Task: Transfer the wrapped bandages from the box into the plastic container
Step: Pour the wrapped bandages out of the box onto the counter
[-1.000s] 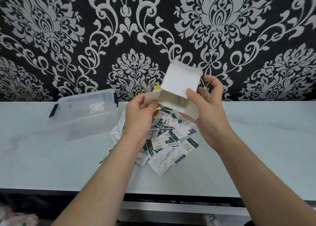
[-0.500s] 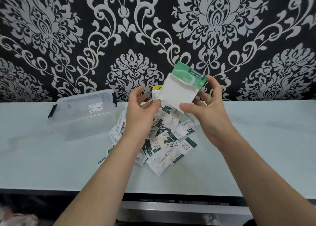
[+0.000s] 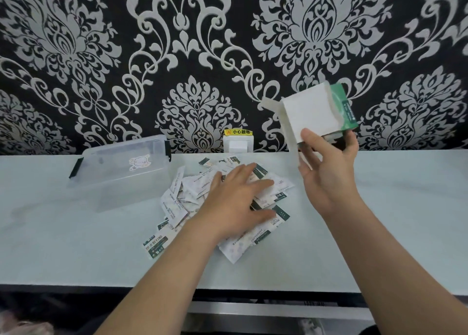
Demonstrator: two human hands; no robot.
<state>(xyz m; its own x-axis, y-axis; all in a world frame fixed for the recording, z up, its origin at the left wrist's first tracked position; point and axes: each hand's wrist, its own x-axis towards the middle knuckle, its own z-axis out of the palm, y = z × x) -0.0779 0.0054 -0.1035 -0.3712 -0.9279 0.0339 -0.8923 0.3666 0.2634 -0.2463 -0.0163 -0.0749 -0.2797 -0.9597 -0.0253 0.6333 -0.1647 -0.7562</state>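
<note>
Where the bandages lie: white-and-dark-green wrapped bandages (image 3: 177, 205) heaped loose on the pale worktop (image 3: 392, 208), just beside the clear plastic container (image 3: 119, 172) with black latches; none visible inside it.
Left hand (image 3: 238, 198): fingers spread straight, pressing flat on the heap, gripping nothing.
Right hand (image 3: 329, 172): fingers and thumb pinch the white-and-green cardboard box (image 3: 314, 114), held aloft, flap open.
Risk: a 1-handed scoop could scatter slippery packets off the worktop's front edge, or miss the container.
</note>
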